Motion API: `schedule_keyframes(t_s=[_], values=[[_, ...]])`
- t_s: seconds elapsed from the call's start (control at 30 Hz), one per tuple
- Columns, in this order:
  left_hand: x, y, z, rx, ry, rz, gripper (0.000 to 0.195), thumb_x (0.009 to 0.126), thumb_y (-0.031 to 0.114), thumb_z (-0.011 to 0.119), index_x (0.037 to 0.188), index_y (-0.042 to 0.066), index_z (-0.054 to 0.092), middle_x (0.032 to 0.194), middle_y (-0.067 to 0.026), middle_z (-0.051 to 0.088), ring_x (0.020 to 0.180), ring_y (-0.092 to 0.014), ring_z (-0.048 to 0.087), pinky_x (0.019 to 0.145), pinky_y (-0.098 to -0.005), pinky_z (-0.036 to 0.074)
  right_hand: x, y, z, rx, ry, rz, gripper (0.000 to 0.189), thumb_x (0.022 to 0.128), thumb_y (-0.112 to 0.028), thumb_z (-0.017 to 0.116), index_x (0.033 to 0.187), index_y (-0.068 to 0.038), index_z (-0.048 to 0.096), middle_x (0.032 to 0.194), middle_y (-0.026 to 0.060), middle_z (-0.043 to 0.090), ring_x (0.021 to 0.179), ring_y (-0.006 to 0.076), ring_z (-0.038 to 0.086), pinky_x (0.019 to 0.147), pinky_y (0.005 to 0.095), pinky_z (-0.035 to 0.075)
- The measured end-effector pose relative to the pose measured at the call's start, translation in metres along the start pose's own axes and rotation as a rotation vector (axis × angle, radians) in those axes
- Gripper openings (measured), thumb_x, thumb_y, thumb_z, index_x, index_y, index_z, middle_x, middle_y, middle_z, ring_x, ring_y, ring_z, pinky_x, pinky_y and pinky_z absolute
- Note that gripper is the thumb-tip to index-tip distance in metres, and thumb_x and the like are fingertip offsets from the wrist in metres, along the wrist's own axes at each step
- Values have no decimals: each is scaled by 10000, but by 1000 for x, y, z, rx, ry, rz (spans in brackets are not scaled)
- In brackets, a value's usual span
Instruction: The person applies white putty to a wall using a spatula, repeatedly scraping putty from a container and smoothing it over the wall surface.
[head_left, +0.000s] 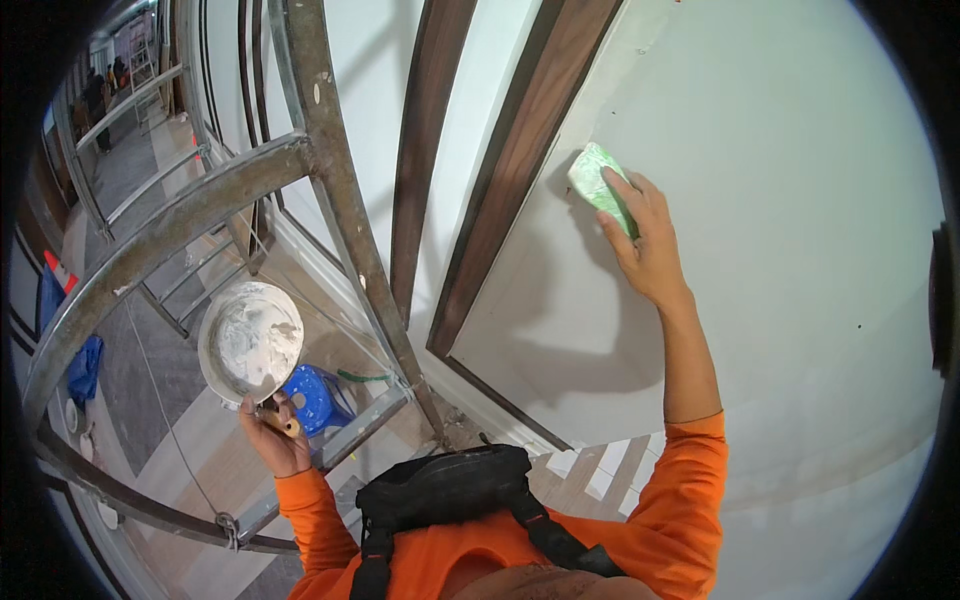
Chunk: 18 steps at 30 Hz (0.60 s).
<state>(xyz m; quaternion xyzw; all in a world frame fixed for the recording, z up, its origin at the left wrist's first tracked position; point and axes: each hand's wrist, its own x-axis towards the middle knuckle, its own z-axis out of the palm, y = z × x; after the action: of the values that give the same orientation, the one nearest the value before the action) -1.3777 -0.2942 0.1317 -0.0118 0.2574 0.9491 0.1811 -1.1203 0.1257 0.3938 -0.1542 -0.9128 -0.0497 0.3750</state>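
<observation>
My left hand grips the rim of a round bowl at the lower left, along with a wooden-handled tool whose far end is hidden. White paste or filler coats the inside of the bowl. At the upper middle, my right hand holds a green and white pad or sponge, smeared with white, at the pale wall panel. Its tip lies near the dark wood trim; whether it is pressed to the wall I cannot tell.
A metal ladder stands close at the left, with a curved metal bar around its side. Below are a blue plastic stool, an orange cone and a blue cloth or bag. Far down the corridor a person stands near more ladders.
</observation>
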Motion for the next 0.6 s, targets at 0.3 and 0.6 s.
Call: schedule_keyframes(t_s=[0.3,0.6], values=[[0,-1,6,-41,48,-35,367,1020,258,600,1270,-5,542,1103,-127,665,815,-186,612,545,-234,453,26,39,24,-461,-38,-341,486,819,-143,804,1283,-202,674,1418,146,559,1291,332,532,1035,468,458],[0,1,6,-28,69,-66,391,1023,246,592,1319,-1,531,1128,-135,648,836,-200,608,541,-226,454,25,47,48,-558,52,-345,513,799,-195,815,1288,-213,663,1419,110,569,1266,285,546,973,419,450]])
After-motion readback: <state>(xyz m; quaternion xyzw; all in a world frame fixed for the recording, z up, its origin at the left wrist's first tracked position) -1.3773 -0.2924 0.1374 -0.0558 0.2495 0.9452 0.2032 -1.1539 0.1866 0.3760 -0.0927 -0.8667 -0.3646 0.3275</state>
